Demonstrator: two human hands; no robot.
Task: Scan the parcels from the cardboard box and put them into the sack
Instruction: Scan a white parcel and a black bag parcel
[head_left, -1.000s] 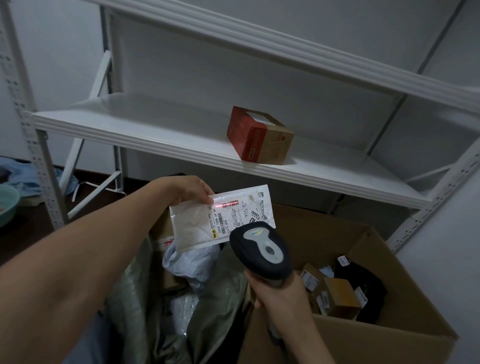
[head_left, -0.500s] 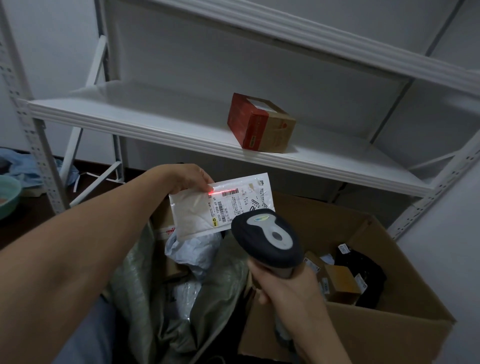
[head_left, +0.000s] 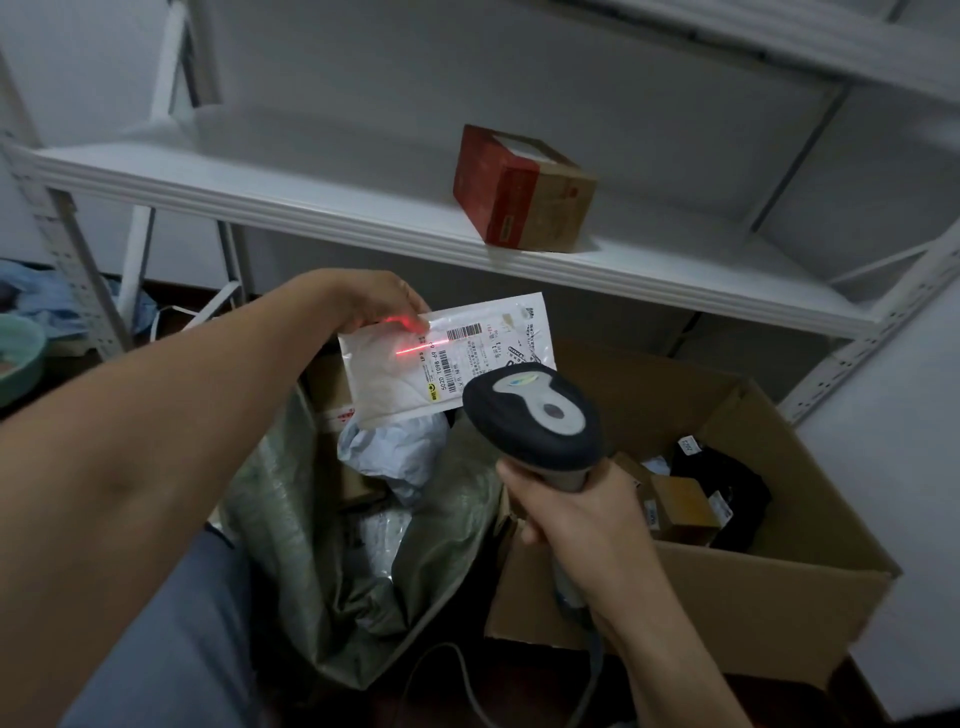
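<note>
Below the shelf (head_left: 311, 208), left hand (head_left: 374, 304) pinches parcel (head_left: 410, 374)

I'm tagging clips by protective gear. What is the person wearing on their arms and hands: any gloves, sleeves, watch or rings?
Nothing shows on either. The left hand and right hand are bare, with no gloves or rings visible. The left forearm and right forearm are bare as far as the frame shows: no sleeves, watch or wristband.
</note>
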